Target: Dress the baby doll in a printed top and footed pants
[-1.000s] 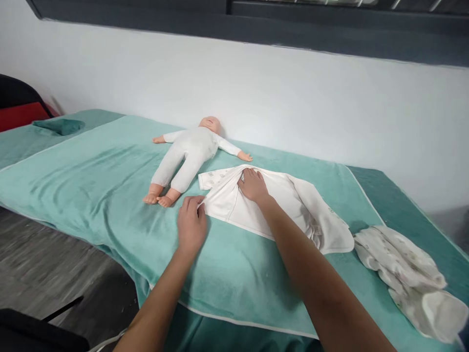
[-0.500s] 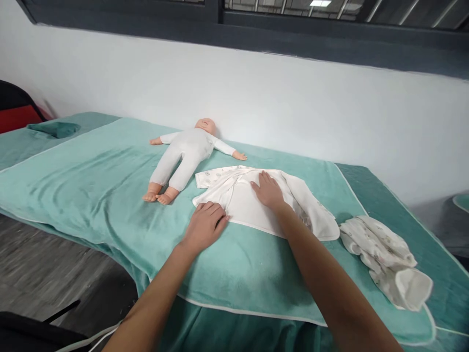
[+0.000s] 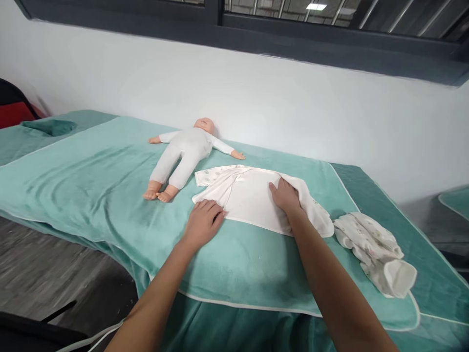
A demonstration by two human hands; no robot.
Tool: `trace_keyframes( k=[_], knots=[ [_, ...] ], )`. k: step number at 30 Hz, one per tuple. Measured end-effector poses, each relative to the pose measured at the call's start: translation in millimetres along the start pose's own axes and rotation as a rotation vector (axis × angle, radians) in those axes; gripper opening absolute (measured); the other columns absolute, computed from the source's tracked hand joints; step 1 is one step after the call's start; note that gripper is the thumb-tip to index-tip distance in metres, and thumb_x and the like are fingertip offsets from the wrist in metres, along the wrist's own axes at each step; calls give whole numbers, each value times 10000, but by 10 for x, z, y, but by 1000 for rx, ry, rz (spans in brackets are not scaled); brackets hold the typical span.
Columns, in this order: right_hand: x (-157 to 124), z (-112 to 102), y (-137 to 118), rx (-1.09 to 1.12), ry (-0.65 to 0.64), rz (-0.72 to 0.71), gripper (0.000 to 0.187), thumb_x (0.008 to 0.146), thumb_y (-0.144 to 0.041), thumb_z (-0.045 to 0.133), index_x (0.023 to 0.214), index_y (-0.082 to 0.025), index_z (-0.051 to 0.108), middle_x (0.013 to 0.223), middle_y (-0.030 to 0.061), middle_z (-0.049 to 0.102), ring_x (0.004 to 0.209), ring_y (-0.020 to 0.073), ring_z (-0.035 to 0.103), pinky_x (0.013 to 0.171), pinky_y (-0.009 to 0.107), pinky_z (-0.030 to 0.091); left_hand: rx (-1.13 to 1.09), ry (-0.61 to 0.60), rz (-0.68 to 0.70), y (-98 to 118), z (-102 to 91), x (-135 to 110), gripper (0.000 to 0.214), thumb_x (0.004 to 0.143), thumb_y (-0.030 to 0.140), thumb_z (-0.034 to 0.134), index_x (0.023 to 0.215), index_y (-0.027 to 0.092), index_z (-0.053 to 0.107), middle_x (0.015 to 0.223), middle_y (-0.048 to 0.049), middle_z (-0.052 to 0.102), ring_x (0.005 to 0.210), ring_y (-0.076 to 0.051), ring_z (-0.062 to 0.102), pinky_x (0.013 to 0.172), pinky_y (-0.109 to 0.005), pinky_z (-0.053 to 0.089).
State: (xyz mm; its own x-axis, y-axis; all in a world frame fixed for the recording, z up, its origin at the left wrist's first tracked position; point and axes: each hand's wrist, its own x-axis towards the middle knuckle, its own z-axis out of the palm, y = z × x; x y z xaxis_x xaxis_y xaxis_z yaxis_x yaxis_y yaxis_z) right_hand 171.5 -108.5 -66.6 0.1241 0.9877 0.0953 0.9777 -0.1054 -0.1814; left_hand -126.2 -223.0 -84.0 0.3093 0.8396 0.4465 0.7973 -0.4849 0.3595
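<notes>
A small white baby shirt (image 3: pixel 252 195) with a printed sleeve lies spread on the pale green blanket (image 3: pixel 238 264). My left hand (image 3: pixel 204 221) rests palm down at its lower left edge, fingers loosely laid over the hem. Against the folded front panel on the shirt's right side is my right hand (image 3: pixel 286 196); its thumb stands apart on the cloth, and its fingertips are partly hidden by the fold. Behind the shirt, to the left, a baby doll (image 3: pixel 186 146) in a white suit lies on its back with arms spread.
A bunched white printed baby garment (image 3: pixel 377 252) lies at the right end of the blanket. Darker green fabric (image 3: pixel 362 181) covers the surface beneath. The white wall (image 3: pixel 146 73) rises behind, and a red and black chair (image 3: pixel 14 110) is at far left.
My right hand has moved right across the shirt from its middle to the folded panel, leaving more of the inside smooth and exposed. My left hand stays at the hem.
</notes>
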Motion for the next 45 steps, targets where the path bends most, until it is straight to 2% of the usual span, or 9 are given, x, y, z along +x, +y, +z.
trace_keyframes(
  k=[9, 11, 14, 16, 20, 26, 29, 39, 45],
  knots=[
    [-587, -2, -17, -30, 4, -96, 721, 1027, -434, 319, 1494, 115, 348, 1609, 330, 284, 1542, 365, 224, 1249, 460, 193, -17, 12, -15, -26, 21, 1, 276, 1022, 347, 442, 845, 212, 606, 870, -35, 650, 878, -218, 548, 823, -395, 394],
    [-780, -38, 41, 87, -15, -171, 702, 1002, -442, 396, 1486, 66, 403, 1620, 301, 289, 1547, 356, 223, 1248, 485, 208, -14, 11, -12, -26, 21, 1, 279, 1023, 350, 439, 845, 211, 603, 873, -36, 651, 883, -218, 547, 827, -397, 392],
    [-938, -207, 246, 420, -68, -237, 608, 953, -497, 500, 1418, -111, 562, 1544, 182, 492, 1446, 312, 441, 1192, 465, 349, -7, 14, -4, -20, 20, -1, 284, 1026, 354, 432, 847, 212, 601, 873, -38, 652, 885, -217, 549, 834, -397, 391],
    [-920, -367, 467, 561, -4, -202, 515, 971, -502, 455, 1356, -201, 618, 1423, 115, 628, 1299, 268, 590, 1109, 438, 445, -1, 20, -5, -16, 22, -1, 281, 1028, 352, 427, 855, 214, 601, 873, -38, 652, 884, -217, 552, 839, -396, 393],
    [-677, -592, 984, 452, 339, 90, 382, 893, -389, 508, 1156, -174, 685, 1161, 136, 735, 1039, 258, 678, 944, 413, 504, 19, 34, -14, -19, 33, 3, 277, 1022, 353, 438, 845, 218, 604, 862, -42, 656, 875, -223, 551, 830, -393, 393],
    [-406, -606, 1392, 57, -46, 207, 307, 807, -504, 622, 691, -220, 617, 696, 53, 669, 652, 213, 586, 618, 317, 408, 23, 38, -15, -16, 30, 2, 274, 1018, 345, 447, 835, 218, 606, 855, -37, 658, 872, -220, 553, 825, -385, 390],
    [-332, -658, 1476, 227, 10, 229, 312, 801, -457, 638, 610, -219, 575, 632, 26, 623, 621, 181, 545, 605, 304, 376, 22, 42, -17, -13, 28, -1, 274, 1018, 343, 448, 832, 216, 605, 852, -38, 655, 870, -220, 553, 825, -382, 388],
    [-86, -558, 1788, 426, 456, 429, 337, 834, -308, 543, 1065, -101, 676, 968, 171, 712, 790, 233, 618, 696, 348, 472, 8, 48, -26, -23, 44, -12, 269, 1021, 353, 448, 843, 213, 592, 861, -34, 652, 871, -217, 553, 831, -386, 391],
    [-207, -441, 1661, 288, 446, 177, 451, 851, -216, 483, 1253, -87, 642, 1366, 230, 608, 1295, 286, 530, 1098, 393, 377, 7, 48, -36, -22, 42, -10, 273, 1020, 356, 447, 841, 213, 596, 853, -36, 652, 861, -217, 553, 818, -389, 392]
  ],
)
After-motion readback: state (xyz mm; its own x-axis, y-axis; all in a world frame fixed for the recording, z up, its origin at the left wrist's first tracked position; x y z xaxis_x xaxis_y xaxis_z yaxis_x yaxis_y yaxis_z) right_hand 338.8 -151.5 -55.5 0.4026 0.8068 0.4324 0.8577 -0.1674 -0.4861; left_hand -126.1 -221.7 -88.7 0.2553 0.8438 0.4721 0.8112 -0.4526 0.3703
